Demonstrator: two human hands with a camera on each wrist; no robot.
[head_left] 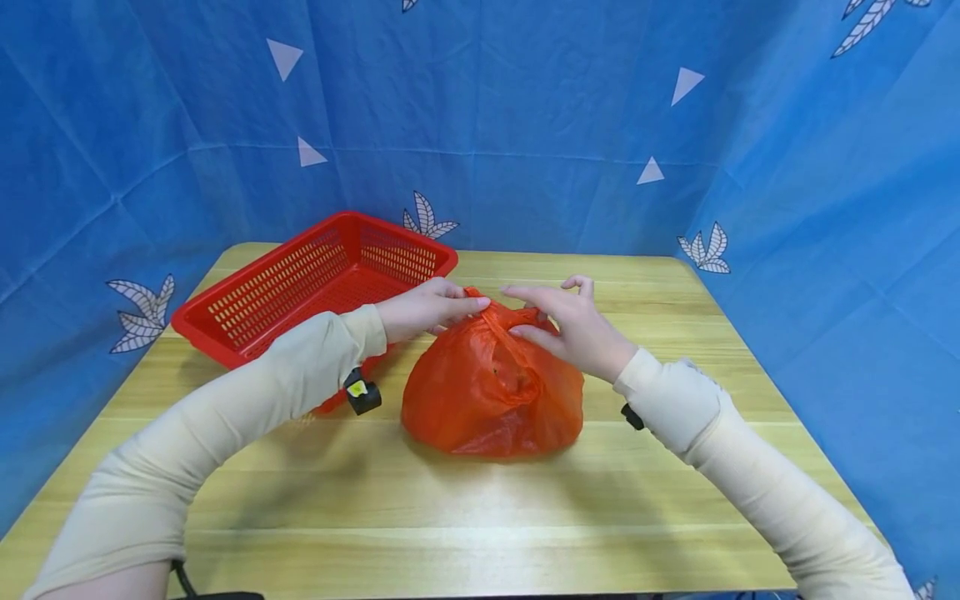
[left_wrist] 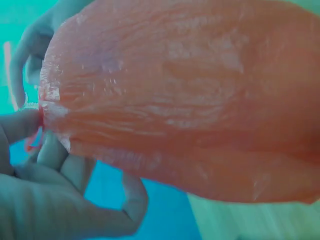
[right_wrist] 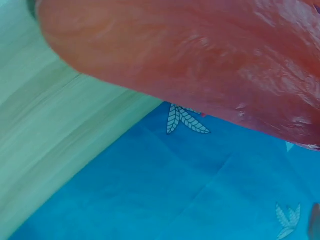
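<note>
A full orange-red plastic bag (head_left: pixel 480 408) stands on the table, its top gathered and twisted. My left hand (head_left: pixel 427 310) pinches the gathered top between thumb and fingers. In the left wrist view, that same left hand (left_wrist: pixel 55 195) grips the edge of the bag (left_wrist: pixel 175 100). My right hand (head_left: pixel 573 325) is at the right side of the bag's top, thumb and index finger spread apart beside a loose handle. Whatever is inside the bag is hidden by the plastic. In the right wrist view the bag (right_wrist: pixel 165 55) fills the top, and only a bit of finger (right_wrist: pixel 314 222) shows.
A red plastic basket (head_left: pixel 262 287) with slotted sides stands at the back left of the wooden table (head_left: pixel 480 508), close to the left forearm. Blue patterned cloth (head_left: pixel 480 100) hangs behind and along both sides of the table.
</note>
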